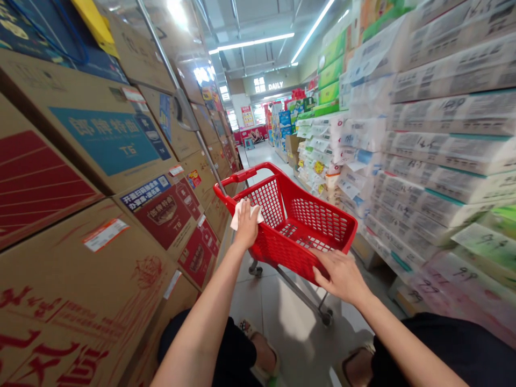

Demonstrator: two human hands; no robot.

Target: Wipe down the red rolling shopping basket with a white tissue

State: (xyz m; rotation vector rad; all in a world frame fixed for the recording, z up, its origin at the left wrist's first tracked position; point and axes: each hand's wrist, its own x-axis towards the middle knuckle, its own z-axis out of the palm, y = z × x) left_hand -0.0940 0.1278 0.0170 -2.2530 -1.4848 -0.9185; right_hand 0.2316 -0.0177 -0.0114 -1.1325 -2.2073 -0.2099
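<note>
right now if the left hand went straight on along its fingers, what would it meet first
Probably the red cart handle, beyond the white cloth or tissue under the left hand; depth is unclear.

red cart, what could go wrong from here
The cart stands on wheels, so a hard push from the left hand or right hand might roll it away. The cloth under the left hand might slip loose. With stacked cartons on one side and packs on the other, a swinging cart could knock something.
</note>
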